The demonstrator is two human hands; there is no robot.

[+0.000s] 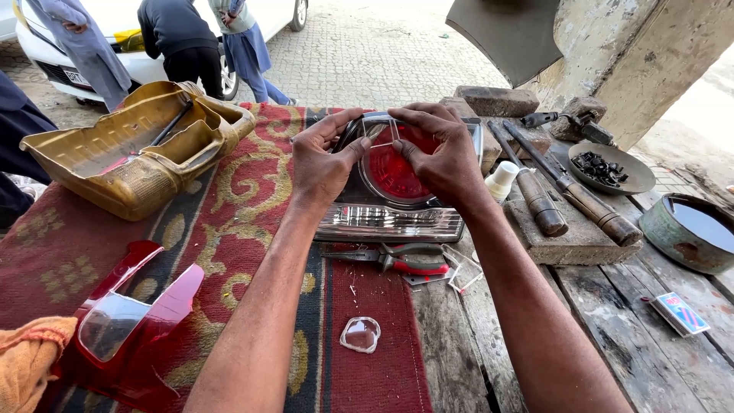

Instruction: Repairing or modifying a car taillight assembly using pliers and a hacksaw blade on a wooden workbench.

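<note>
Left hand (321, 164) and right hand (440, 157) both pinched shut on one thin clear plastic shard (384, 131), held over the round red lens of a tail light (394, 191) as if to match a gap. Lamp resting on patterned red rug (229, 229) (soft, no scratches). Red-handled pliers (397, 261) just beside, on the rough wooden tabletop (612, 321).

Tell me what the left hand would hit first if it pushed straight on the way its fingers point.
The left hand points up and right, so it would likely meet the red lens of the tail light, then the right hand. Depth is uncertain.
</note>
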